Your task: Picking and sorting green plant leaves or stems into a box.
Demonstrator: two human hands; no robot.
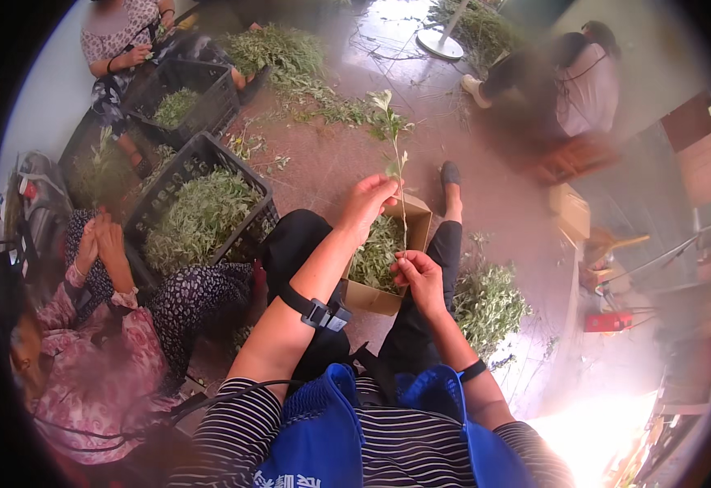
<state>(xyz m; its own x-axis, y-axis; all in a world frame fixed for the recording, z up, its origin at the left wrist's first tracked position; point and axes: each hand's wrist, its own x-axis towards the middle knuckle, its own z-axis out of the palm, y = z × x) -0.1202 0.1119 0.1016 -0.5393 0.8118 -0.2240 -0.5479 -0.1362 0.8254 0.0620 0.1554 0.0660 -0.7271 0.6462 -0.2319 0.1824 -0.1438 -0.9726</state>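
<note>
A long, thin plant stem [402,210] with leaves left at its top stands nearly upright between my two hands. My left hand [372,201] pinches it partway up, just below the leafy part. Lower down, the fingers of my right hand [419,277] pinch the stem near its bottom end. Below both hands, between my legs, a cardboard box [418,227] holds a heap of loose green leaves [375,259]. A pile of leafy stems [491,302] lies on the floor to the right of my right leg.
At left, a black plastic crate [209,141] full of leaves stands beside a seated person in a pink top; another crate [212,104] is behind it, near a second person. More cut plants [282,55] lie ahead on the floor. Another person sits at upper right, near a cardboard box [569,210].
</note>
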